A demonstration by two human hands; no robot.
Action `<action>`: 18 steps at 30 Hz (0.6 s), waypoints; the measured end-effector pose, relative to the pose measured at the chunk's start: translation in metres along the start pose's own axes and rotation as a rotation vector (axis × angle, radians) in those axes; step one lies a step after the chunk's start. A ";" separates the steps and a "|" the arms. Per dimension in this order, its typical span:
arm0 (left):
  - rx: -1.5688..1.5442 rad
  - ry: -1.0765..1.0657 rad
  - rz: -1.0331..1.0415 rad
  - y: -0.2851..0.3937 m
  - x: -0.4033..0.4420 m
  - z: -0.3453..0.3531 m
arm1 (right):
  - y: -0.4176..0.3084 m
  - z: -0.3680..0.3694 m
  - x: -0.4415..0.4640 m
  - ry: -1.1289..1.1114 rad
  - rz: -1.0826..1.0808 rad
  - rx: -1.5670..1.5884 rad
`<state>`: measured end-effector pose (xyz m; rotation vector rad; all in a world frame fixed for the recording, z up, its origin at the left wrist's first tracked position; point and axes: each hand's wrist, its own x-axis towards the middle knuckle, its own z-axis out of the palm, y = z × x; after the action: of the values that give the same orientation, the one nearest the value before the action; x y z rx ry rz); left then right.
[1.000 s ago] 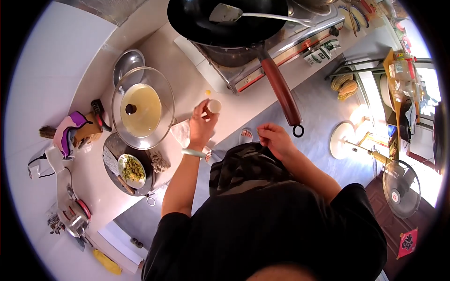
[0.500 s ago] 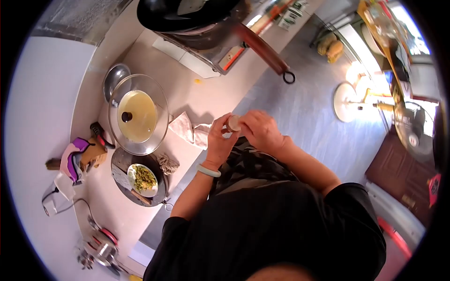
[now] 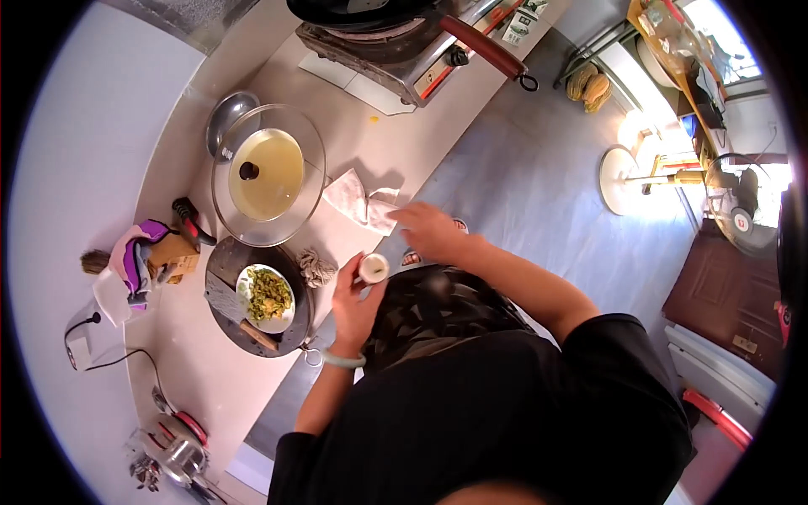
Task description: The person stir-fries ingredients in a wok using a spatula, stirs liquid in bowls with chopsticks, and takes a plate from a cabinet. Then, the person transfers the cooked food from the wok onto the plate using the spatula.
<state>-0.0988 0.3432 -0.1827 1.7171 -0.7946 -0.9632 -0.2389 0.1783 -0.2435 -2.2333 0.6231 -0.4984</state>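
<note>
My left hand (image 3: 355,305) is wrapped round a small round container (image 3: 374,268), its pale circular top facing up, just in front of my body. What the container holds is too small to make out. My right hand (image 3: 433,233) is stretched out past the counter edge, fingers extended, with nothing visible in them. Its fingertips come near a whitish cloth (image 3: 360,202) lying on the counter; whether they touch it is unclear. A grey crumpled rag (image 3: 316,268) lies left of my left hand.
A glass lid (image 3: 316,189) covers a bowl of pale yellow liquid (image 3: 273,172). A round dark board (image 3: 225,269) bears a cleaver (image 3: 259,335) and a plate of chopped food (image 3: 268,299). A wok handle (image 3: 484,49) juts from the stove (image 3: 362,59) over the counter edge.
My hands have separated. The left hand has moved down and left with the container, whose round top now faces the camera. The right hand has shifted slightly left toward the cloth.
</note>
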 end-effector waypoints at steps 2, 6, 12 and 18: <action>0.118 0.143 -0.033 0.001 -0.016 -0.007 | 0.000 0.007 0.033 -0.141 -0.146 -0.107; 0.042 0.229 -0.091 0.001 -0.044 -0.012 | 0.025 0.026 0.072 -0.267 -0.384 -0.258; -0.283 0.466 -0.201 -0.008 -0.085 0.007 | 0.012 0.046 0.078 -0.445 -0.386 -0.090; -0.329 0.686 -0.222 -0.001 -0.123 0.022 | -0.050 0.131 0.086 -0.618 -0.531 -0.123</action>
<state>-0.1760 0.4386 -0.1589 1.6977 0.0024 -0.5373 -0.0872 0.2324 -0.2766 -2.4861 -0.2719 0.0041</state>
